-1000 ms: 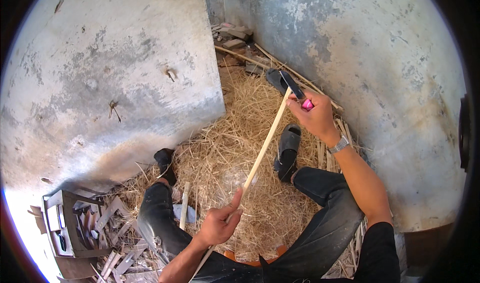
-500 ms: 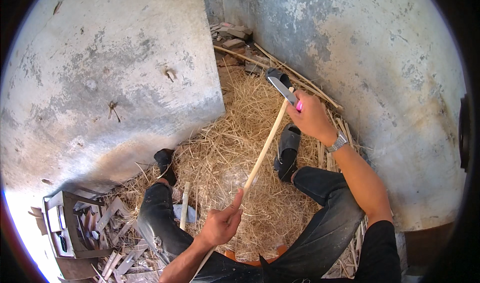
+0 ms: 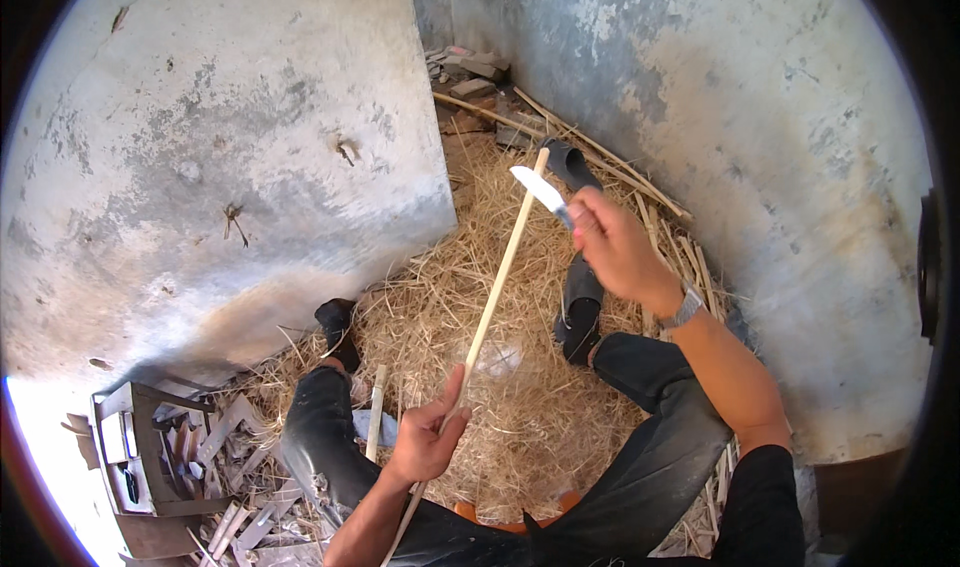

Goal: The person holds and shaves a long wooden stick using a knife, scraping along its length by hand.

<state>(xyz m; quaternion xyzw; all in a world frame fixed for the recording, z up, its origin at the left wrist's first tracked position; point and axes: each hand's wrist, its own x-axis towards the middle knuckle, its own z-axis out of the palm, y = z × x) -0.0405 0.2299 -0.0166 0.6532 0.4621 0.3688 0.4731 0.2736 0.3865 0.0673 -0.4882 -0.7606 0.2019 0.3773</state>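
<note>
Cream wooden strip in left hand, fingers curled around it, slanting above straw; grips knife in closed right hand, crossing near the upper end; could split it through too steep an angle, or skid from slack holding.

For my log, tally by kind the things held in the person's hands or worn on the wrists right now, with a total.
Knife, in the right hand: 1
Pale stick, in the left hand: 1
Wristwatch, on the right wrist: 1
Total: 3
</note>
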